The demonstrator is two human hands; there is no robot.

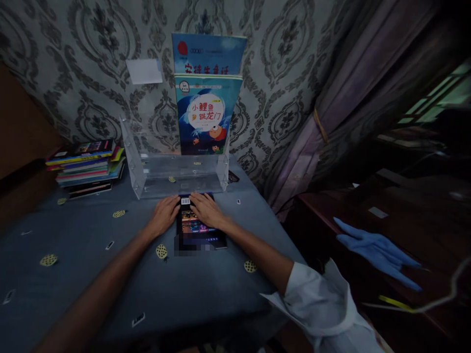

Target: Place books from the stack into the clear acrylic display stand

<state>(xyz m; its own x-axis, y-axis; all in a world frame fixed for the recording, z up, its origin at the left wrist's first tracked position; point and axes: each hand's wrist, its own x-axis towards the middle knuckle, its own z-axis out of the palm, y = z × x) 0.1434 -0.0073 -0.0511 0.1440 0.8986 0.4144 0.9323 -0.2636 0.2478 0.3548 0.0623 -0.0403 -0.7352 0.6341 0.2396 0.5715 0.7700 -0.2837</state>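
Observation:
A dark book [201, 239] lies flat on the table with its barcode towards the far end; its near part is blurred out by a mosaic. On its upper right part rests my right hand [208, 211], palm down, fingers stretched forward. My left hand [165, 214] lies with flat, extended fingers along the book's left edge, the tips by the barcode. Just beyond both hands stands a clear acrylic book rack [180, 184]. In its right part, a blue-green picture book [204, 117] leans in front of a taller blue book [209, 51].
A stack of books [88, 166] sits at the table's back left. Behind the rack, a pale card [144, 71] shows against the patterned wall. Right of the table are a tied curtain [312, 132] and a dark red surface [320, 211] bearing a blue glove [377, 250].

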